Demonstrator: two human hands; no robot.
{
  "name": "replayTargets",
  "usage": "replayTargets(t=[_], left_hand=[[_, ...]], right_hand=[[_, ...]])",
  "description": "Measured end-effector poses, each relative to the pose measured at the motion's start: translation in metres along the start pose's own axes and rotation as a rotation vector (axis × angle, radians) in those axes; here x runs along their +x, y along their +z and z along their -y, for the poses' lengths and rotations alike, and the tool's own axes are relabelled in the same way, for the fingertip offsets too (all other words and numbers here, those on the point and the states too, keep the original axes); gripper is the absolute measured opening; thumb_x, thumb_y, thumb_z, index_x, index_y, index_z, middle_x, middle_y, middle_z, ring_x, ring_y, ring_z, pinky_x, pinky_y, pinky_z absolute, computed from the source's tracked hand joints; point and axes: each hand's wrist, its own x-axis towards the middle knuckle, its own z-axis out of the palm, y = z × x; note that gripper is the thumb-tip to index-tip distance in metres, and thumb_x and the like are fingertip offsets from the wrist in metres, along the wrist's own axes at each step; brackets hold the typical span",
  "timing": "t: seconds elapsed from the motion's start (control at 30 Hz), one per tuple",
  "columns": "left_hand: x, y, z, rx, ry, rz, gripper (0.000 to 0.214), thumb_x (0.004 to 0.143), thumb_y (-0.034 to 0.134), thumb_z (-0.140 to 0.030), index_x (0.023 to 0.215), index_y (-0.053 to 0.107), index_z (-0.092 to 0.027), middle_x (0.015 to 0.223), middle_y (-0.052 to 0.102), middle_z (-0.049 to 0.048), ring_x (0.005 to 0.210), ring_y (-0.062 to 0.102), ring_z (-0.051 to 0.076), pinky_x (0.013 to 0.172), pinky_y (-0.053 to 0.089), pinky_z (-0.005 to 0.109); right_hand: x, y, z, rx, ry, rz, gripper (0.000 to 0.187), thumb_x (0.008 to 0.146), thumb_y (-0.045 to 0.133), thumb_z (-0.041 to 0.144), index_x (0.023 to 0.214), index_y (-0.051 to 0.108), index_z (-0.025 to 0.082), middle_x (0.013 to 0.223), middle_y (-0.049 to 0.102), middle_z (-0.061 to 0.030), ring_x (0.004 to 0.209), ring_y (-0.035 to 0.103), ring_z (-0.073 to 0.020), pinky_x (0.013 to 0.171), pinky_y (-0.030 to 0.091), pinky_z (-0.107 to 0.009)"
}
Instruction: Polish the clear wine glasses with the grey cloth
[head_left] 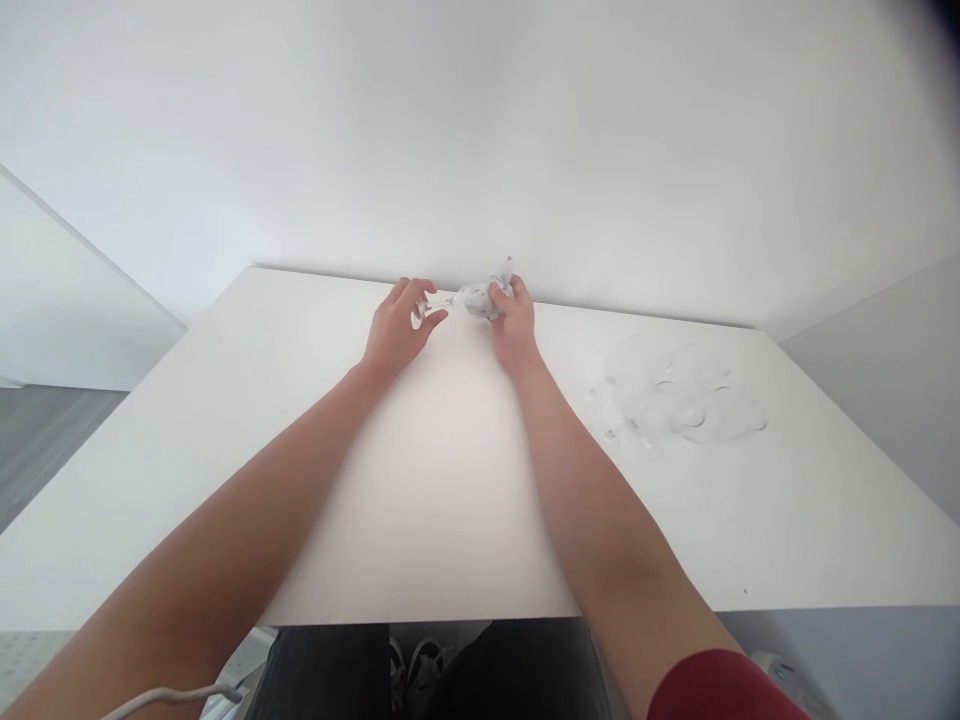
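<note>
Up ahead, the left hand (pixel 397 328) pinches one end of a clear glass (pixel 448 300), and just right of that pinch the right hand (pixel 514 322) is closed on a crumpled cloth (pixel 480 297) against it. More glassware (pixel 684 405) lies well right of the grip.

No readable text, label, number or sign shows anywhere.

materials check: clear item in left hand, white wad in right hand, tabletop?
Clear item, pinched by the left hand: see-through, glossy, likely glass or clear plastic; too small to tell which. White wad in the right hand: crumpled, matte, soft folds, so cloth or paper tissue. Tabletop: smooth matte white, no grain, probably laminate or painted board.
</note>
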Motion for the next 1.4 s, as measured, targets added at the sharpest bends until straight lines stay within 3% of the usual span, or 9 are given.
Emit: replayTargets(t=[0.13, 0.37, 0.67, 0.83, 1.03, 1.13, 1.27, 1.33, 1.4], left_hand=[[0.001, 0.000, 0.003, -0.010, -0.103, -0.027, 0.012, 0.099, 0.059, -0.035, 0.093, 0.056, -0.024, 0.073, 0.059, -0.0005, 0.060, 0.053, 0.016, 0.063, 0.039, 0.031], [0.002, -0.003, 0.004, -0.019, -0.235, -0.087, 0.042, 0.103, 0.047, -0.037, 0.065, 0.034, -0.024, 0.056, 0.040, -0.0017, 0.053, 0.037, 0.016, 0.057, 0.028, 0.034], [0.000, -0.003, -0.005, -0.019, -0.133, 0.064, 0.033, 0.097, 0.056, -0.041, 0.072, 0.043, -0.024, 0.062, 0.055, -0.0011, 0.055, 0.047, 0.015, 0.061, 0.036, 0.031], [0.000, -0.004, -0.003, 0.011, -0.105, -0.066, 0.032, 0.091, 0.063, -0.037, 0.073, 0.040, -0.025, 0.060, 0.050, -0.0032, 0.054, 0.046, 0.014, 0.061, 0.037, 0.030], [0.000, -0.006, 0.001, -0.004, -0.155, -0.183, 0.030, 0.096, 0.053, -0.031, 0.070, 0.038, -0.025, 0.057, 0.043, -0.0031, 0.052, 0.038, 0.014, 0.057, 0.031, 0.032], [0.001, -0.005, -0.001, -0.004, -0.161, -0.132, 0.030, 0.094, 0.055, -0.033, 0.070, 0.039, -0.025, 0.057, 0.045, -0.0029, 0.053, 0.041, 0.014, 0.057, 0.034, 0.031], [0.000, -0.005, -0.006, -0.039, -0.105, 0.083, 0.027, 0.086, 0.067, -0.036, 0.074, 0.045, -0.025, 0.060, 0.054, -0.0036, 0.055, 0.051, 0.015, 0.058, 0.039, 0.030], [-0.001, -0.004, -0.006, -0.050, -0.089, 0.113, 0.028, 0.083, 0.071, -0.036, 0.076, 0.046, -0.025, 0.061, 0.055, -0.0042, 0.055, 0.053, 0.015, 0.058, 0.040, 0.029], [-0.001, -0.004, -0.004, -0.048, -0.089, 0.060, 0.028, 0.083, 0.071, -0.035, 0.076, 0.046, -0.025, 0.061, 0.055, -0.0042, 0.055, 0.052, 0.014, 0.059, 0.041, 0.029]], right_hand=[[-0.002, 0.004, 0.000, -0.034, -0.021, 0.053, 0.037, 0.086, 0.068, 0.063, 0.090, 0.058, 0.028, 0.084, 0.059, 0.0013, 0.084, 0.060, -0.0161, 0.078, 0.052, -0.029], [-0.012, 0.007, 0.011, -0.134, -0.125, 0.134, 0.036, 0.090, 0.063, 0.062, 0.097, 0.061, 0.027, 0.088, 0.055, 0.0006, 0.084, 0.056, -0.0165, 0.079, 0.048, -0.029], [-0.006, 0.003, 0.003, -0.188, -0.148, -0.050, 0.033, 0.091, 0.060, 0.060, 0.094, 0.058, 0.027, 0.089, 0.056, 0.0012, 0.088, 0.056, -0.0165, 0.086, 0.047, -0.030], [-0.011, 0.009, 0.004, -0.105, -0.046, 0.074, 0.038, 0.088, 0.065, 0.065, 0.103, 0.058, 0.031, 0.094, 0.059, 0.0019, 0.092, 0.057, -0.0163, 0.087, 0.050, -0.029], [-0.010, 0.009, 0.004, -0.100, 0.102, 0.205, 0.044, 0.082, 0.070, 0.070, 0.092, 0.064, 0.027, 0.091, 0.062, 0.0002, 0.087, 0.058, -0.0177, 0.078, 0.053, -0.030], [-0.004, 0.004, 0.003, -0.042, 0.071, 0.119, 0.043, 0.081, 0.070, 0.067, 0.091, 0.063, 0.026, 0.094, 0.064, -0.0014, 0.089, 0.059, -0.0185, 0.078, 0.053, -0.031], [-0.001, 0.000, 0.003, -0.006, -0.004, -0.052, 0.037, 0.082, 0.070, 0.062, 0.092, 0.059, 0.028, 0.091, 0.063, 0.0003, 0.092, 0.060, -0.0179, 0.081, 0.053, -0.030], [-0.002, 0.002, 0.004, -0.003, -0.006, -0.050, 0.035, 0.081, 0.073, 0.059, 0.093, 0.058, 0.030, 0.090, 0.063, 0.0017, 0.092, 0.059, -0.0171, 0.081, 0.053, -0.029], [-0.005, 0.004, 0.006, 0.001, 0.021, 0.031, 0.033, 0.081, 0.075, 0.056, 0.094, 0.059, 0.030, 0.089, 0.063, 0.0022, 0.090, 0.059, -0.0164, 0.081, 0.053, -0.029]])
